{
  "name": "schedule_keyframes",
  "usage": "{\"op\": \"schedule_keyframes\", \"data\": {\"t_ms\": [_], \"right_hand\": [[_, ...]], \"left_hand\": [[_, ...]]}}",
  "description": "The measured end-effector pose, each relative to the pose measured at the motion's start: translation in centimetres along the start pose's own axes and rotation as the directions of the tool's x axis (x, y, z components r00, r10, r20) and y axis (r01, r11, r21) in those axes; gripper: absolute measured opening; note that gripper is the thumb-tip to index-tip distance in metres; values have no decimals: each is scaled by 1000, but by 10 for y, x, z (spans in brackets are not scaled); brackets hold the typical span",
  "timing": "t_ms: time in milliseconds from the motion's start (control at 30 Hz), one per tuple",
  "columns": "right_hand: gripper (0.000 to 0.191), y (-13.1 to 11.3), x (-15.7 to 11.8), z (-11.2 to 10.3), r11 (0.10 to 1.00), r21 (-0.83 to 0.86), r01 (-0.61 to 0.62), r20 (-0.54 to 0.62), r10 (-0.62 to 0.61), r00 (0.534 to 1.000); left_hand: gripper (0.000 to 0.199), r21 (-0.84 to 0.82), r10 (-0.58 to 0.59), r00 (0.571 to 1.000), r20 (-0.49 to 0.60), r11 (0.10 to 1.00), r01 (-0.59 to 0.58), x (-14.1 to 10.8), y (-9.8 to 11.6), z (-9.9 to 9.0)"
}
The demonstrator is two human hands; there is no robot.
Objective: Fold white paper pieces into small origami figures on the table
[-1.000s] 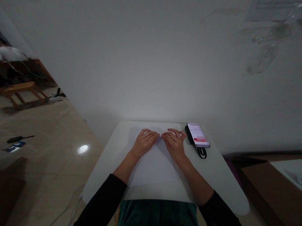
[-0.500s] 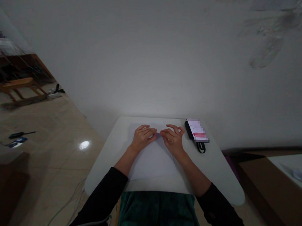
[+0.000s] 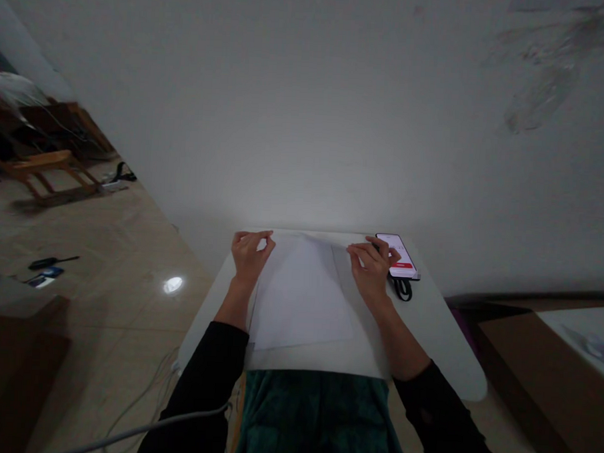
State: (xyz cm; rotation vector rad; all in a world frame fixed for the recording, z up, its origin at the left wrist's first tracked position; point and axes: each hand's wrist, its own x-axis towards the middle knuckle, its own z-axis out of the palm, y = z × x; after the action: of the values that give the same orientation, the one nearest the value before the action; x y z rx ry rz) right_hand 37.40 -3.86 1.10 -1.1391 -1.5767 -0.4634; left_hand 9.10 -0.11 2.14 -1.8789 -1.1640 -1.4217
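A white sheet of paper [image 3: 302, 293] lies across the middle of the small table, and its far edge looks slightly raised. My left hand [image 3: 249, 256] is at the sheet's far left corner, thumb and forefinger pinched together on it. At the far right corner, my right hand [image 3: 371, 269] pinches the paper between thumb and forefinger, its other fingers curled loosely. The fingers of my right hand overlap the left side of a phone [image 3: 403, 257] with a lit screen; whether they touch it I cannot tell.
The white table [image 3: 437, 349] stands against a grey wall [image 3: 306, 120]. A black looped strap [image 3: 403, 290] lies below the phone. Cables [image 3: 144, 406] run on the left, one across my left sleeve. A cardboard box [image 3: 530, 370] is at right, a wooden chair [image 3: 49, 165] far left.
My hands were close together over the paper's far part; they have moved apart, left hand leftward and right hand rightward to the phone. The paper now shows a wider far edge.
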Motion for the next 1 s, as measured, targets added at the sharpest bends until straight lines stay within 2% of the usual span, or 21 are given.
{"op": "schedule_keyframes", "data": {"t_ms": [67,133,200,300,400,567,800,1000], "right_hand": [[13,-4,-2,2,999,-13,46,16,-46,999],[11,-11,-5,6,991,15,131,53,-131,990],[11,-18,-8,9,982,35,188,71,-190,979],[10,-25,-9,10,982,50,181,83,-185,979],[9,-29,-9,9,989,46,144,75,-147,986],[5,-34,-12,14,982,47,181,120,-186,975],[5,-37,-10,12,989,-15,146,73,-144,987],[7,-25,-1,3,996,-38,83,49,-81,996]], "left_hand": [[16,7,-4,1000,-28,1000,5,3,6,-4],[31,-69,105,987,119,993,-97,5,23,0],[38,-200,281,915,289,953,-229,3,42,9],[24,-322,399,863,309,898,-300,-5,60,25],[21,-327,395,864,311,898,-293,-13,62,32],[18,-268,352,884,307,923,-275,-17,66,26],[19,-309,386,857,342,907,-286,-11,80,24],[29,-296,350,879,324,920,-257,-10,64,21]]}}
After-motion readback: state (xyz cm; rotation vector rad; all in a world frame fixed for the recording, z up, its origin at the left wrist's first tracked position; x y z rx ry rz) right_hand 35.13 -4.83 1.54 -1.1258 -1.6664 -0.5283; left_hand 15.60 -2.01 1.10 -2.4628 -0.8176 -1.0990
